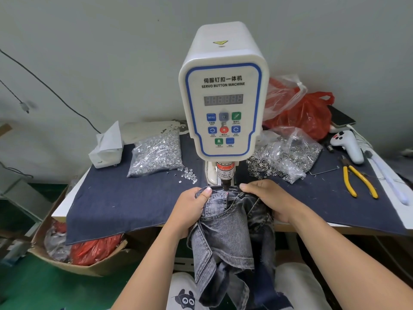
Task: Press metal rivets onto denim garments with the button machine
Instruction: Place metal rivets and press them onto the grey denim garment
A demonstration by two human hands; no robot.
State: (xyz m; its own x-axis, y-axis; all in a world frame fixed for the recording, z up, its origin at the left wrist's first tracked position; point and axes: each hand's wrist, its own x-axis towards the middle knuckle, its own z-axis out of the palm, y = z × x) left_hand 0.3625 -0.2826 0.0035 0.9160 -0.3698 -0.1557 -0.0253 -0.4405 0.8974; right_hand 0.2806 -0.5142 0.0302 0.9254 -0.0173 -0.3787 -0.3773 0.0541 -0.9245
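Note:
A white servo button machine (223, 97) stands at the middle of the table, its dark press head (225, 175) pointing down. A grey washed denim garment (225, 233) hangs from the table edge, its top edge lying right under the press head. My left hand (190, 211) grips the garment's left side, thumb on top near the waistband. My right hand (268, 200) grips the right side, fingers reaching to just beside the press head. A clear bag of silver rivet pins (156, 153) lies left of the machine; a bag of metal rings (286, 157) lies to its right.
Dark blue cloth (123, 202) covers the table. A tissue box (107, 148) sits at the back left, red plastic bags (308, 113) at the back right. Yellow-handled pliers (357, 180) and a white handheld controller (348, 146) lie at right. A cardboard box (73, 253) stands on the floor.

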